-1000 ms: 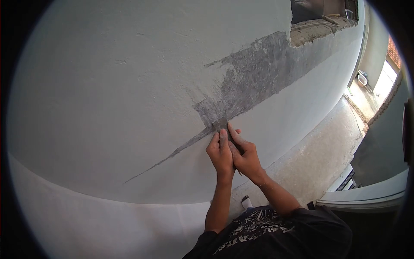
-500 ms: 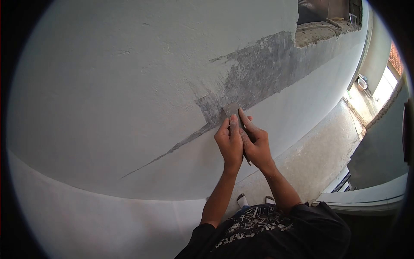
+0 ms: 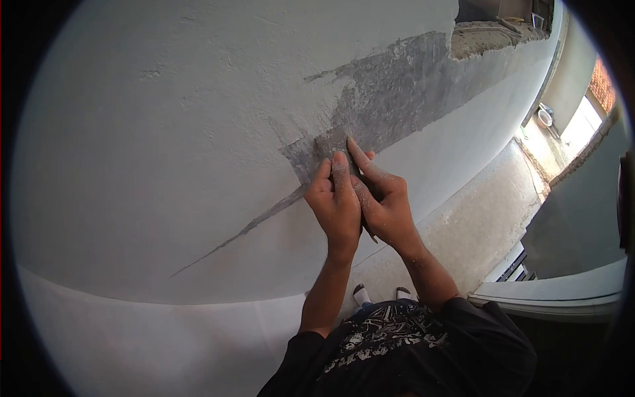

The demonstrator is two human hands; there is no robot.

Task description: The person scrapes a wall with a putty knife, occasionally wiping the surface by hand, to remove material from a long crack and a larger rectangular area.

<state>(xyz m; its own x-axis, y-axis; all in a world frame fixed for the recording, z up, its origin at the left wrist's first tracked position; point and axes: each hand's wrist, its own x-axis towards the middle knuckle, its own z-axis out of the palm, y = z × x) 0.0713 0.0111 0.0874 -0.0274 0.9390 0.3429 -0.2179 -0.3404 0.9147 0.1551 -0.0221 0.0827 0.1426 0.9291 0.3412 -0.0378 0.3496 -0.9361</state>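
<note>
Both my hands are closed around a scraper (image 3: 333, 140), its flat blade lying against the grey bare patch (image 3: 403, 89) of the wall. My left hand (image 3: 336, 202) grips from the left, thumb stretched up toward the blade. On the other side my right hand (image 3: 385, 205) wraps the tool, with its index finger pressed along the blade's right edge. The handle's end (image 3: 374, 238) pokes out below, between the wrists; the rest of it is hidden by my hands. Pale dust coats the fingers.
White coating (image 3: 165, 152) surrounds the grey patch, and a thin grey streak (image 3: 245, 231) runs down to the left. A rough-edged opening (image 3: 496, 33) is at upper right. Below lies a concrete floor (image 3: 469, 205); a white bucket (image 3: 544, 118) stands farther off.
The scraper and both hands have slid a little up the wall over the grey patch. The whole view has also shifted slightly. Both hands keep their grip.
</note>
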